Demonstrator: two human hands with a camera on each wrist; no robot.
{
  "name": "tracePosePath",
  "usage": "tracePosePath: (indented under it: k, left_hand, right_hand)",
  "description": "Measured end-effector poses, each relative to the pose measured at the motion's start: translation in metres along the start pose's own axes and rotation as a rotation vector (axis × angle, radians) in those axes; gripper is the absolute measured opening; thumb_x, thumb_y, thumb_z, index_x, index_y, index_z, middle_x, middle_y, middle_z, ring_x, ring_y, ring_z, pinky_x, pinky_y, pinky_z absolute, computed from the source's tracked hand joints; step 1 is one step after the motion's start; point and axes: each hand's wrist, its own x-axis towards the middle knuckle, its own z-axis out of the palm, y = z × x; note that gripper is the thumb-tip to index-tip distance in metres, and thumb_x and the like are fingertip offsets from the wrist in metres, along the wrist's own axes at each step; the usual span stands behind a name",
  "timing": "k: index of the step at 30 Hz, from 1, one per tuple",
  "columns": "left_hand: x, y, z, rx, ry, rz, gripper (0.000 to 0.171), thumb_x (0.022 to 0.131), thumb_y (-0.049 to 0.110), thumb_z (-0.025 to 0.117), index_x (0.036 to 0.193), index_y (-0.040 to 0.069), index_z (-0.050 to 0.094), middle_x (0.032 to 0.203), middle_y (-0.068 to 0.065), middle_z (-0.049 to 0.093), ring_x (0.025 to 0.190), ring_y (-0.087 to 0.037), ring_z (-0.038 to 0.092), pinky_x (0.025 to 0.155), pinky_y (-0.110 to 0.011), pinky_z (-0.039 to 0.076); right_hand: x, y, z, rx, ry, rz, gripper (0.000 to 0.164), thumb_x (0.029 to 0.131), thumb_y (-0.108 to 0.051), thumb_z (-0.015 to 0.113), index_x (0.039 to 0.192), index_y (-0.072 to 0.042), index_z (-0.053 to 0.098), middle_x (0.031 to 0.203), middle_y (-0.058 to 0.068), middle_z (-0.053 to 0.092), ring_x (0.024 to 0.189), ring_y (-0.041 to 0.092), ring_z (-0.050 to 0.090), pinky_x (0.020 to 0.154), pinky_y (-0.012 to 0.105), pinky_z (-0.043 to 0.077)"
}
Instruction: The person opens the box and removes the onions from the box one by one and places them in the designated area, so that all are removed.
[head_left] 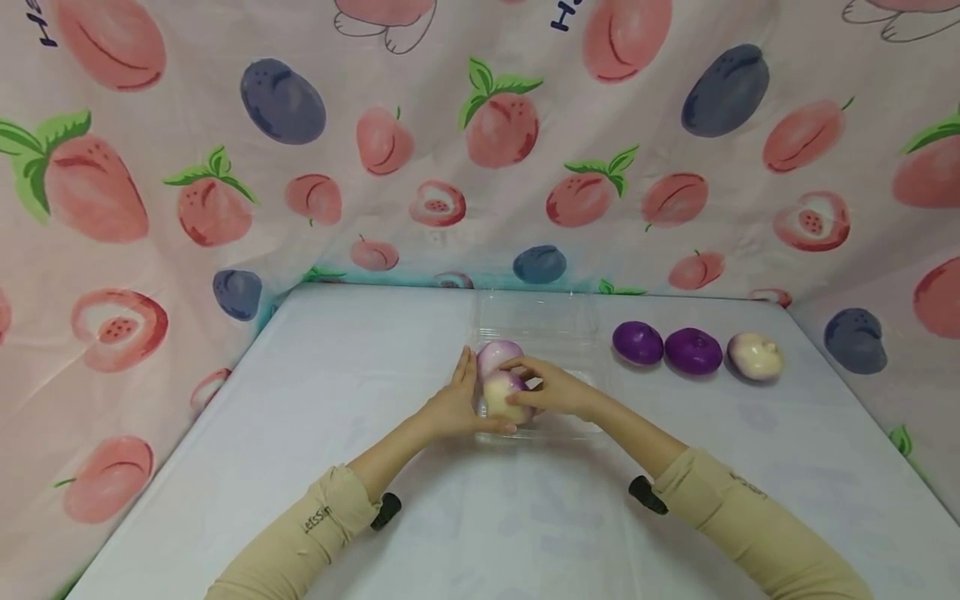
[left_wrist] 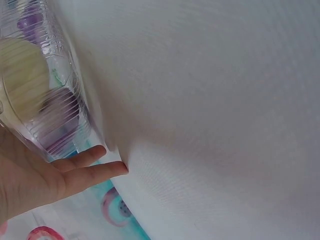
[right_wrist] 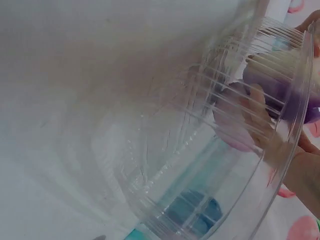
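Note:
A clear plastic clamshell box (head_left: 573, 421) lies on the table with its lid (head_left: 536, 312) folded back. In its left half are two onions, a pinkish-purple one (head_left: 497, 355) behind and a cream one with a purple end (head_left: 501, 396) in front. My right hand (head_left: 551, 387) reaches in from the right and grips the front onion between thumb and fingers. Along the box's left side stands my left hand (head_left: 453, 408), fingers straight and thumb stretched across the near rim. In the left wrist view, the fingers (left_wrist: 92, 172) extend beside the ribbed wall (left_wrist: 65, 100).
Right of the box, two deep purple onions (head_left: 637, 343) (head_left: 693, 351) and a cream one (head_left: 755, 357) sit in a row on the white-covered table (head_left: 360, 358). A fruit-print cloth (head_left: 435, 108) hangs behind and at both sides.

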Motion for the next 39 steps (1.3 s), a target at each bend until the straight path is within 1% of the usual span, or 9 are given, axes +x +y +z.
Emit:
tracePosePath:
  k: [6,12,15,19,21,24,29,36,39]
  left_hand:
    - [-0.001,0.000,-0.001,0.006,-0.006,-0.001,0.132,0.066,0.064,0.074,0.149,0.002,-0.009,0.157,-0.013,-0.017,0.140,-0.041,0.024,0.104,-0.054,0.038]
    - [0.000,0.001,-0.003,0.013,0.002,0.003,0.131,0.068,0.061,0.075,0.149,0.001,-0.008,0.157,-0.014,-0.016,0.140,-0.042,0.024,0.104,-0.054,0.038]
    - [0.001,0.000,-0.002,0.002,-0.003,-0.001,0.131,0.067,0.061,0.075,0.150,0.002,-0.008,0.157,-0.013,-0.017,0.140,-0.041,0.025,0.104,-0.054,0.038]
    - [0.001,0.000,-0.001,-0.010,-0.005,-0.009,0.132,0.066,0.061,0.076,0.150,0.003,-0.008,0.157,-0.011,-0.018,0.140,-0.040,0.025,0.104,-0.054,0.038]
    - [0.002,-0.001,0.000,-0.006,-0.002,-0.009,0.132,0.066,0.060,0.076,0.150,0.003,-0.007,0.158,-0.011,-0.017,0.139,-0.041,0.027,0.103,-0.054,0.039]
    - [0.002,-0.001,0.000,0.003,-0.001,-0.013,0.132,0.066,0.059,0.077,0.150,0.003,-0.007,0.158,-0.010,-0.017,0.138,-0.040,0.030,0.102,-0.053,0.040]
    - [0.002,0.000,0.000,0.014,0.012,-0.006,0.130,0.067,0.058,0.077,0.150,0.002,-0.005,0.158,-0.012,-0.014,0.138,-0.040,0.031,0.101,-0.053,0.041]
    - [0.002,-0.001,0.000,0.011,0.011,-0.011,0.131,0.066,0.058,0.078,0.150,0.002,-0.006,0.158,-0.011,-0.015,0.138,-0.039,0.031,0.101,-0.052,0.041]
    - [0.002,-0.001,0.000,0.012,0.011,-0.014,0.131,0.066,0.057,0.078,0.150,0.002,-0.006,0.158,-0.010,-0.016,0.139,-0.038,0.030,0.102,-0.052,0.040]
  right_hand:
    - [-0.004,0.001,-0.007,0.011,0.047,0.025,0.047,0.090,-0.017,0.064,0.132,-0.007,0.046,0.129,0.025,0.049,0.116,0.039,0.051,0.077,0.033,0.055]
    - [-0.008,0.002,-0.013,0.034,0.088,0.030,0.049,0.090,-0.017,0.062,0.135,-0.009,0.043,0.127,0.026,0.050,0.105,0.035,0.058,0.077,0.033,0.055]
    - [-0.011,0.002,-0.016,0.075,0.086,0.014,0.054,0.092,-0.016,0.060,0.141,-0.011,0.039,0.131,0.026,0.046,0.107,0.033,0.055,0.079,0.035,0.056]
    - [-0.015,0.005,-0.021,0.144,0.054,-0.010,0.058,0.094,-0.017,0.057,0.147,-0.013,0.033,0.145,0.021,0.034,0.117,0.035,0.047,0.084,0.039,0.055]
    - [-0.017,0.007,-0.024,0.168,0.044,-0.017,0.058,0.095,-0.017,0.057,0.147,-0.012,0.032,0.148,0.020,0.030,0.118,0.037,0.047,0.085,0.039,0.054]
    - [-0.021,0.009,-0.027,0.201,0.049,-0.032,0.059,0.094,-0.018,0.058,0.146,-0.011,0.032,0.147,0.022,0.031,0.118,0.038,0.049,0.086,0.039,0.054]
    - [-0.026,0.013,-0.033,0.264,0.064,-0.059,0.059,0.093,-0.016,0.058,0.145,-0.017,0.031,0.146,0.022,0.031,0.120,0.037,0.049,0.088,0.038,0.053]
    - [-0.031,0.015,-0.037,0.349,0.077,-0.083,0.058,0.093,-0.011,0.058,0.141,-0.019,0.026,0.146,0.027,0.028,0.112,0.028,0.055,0.089,0.035,0.053]
    - [-0.034,0.014,-0.039,0.351,0.079,-0.089,0.059,0.092,-0.010,0.059,0.140,-0.018,0.025,0.146,0.026,0.028,0.113,0.029,0.054,0.089,0.035,0.053]
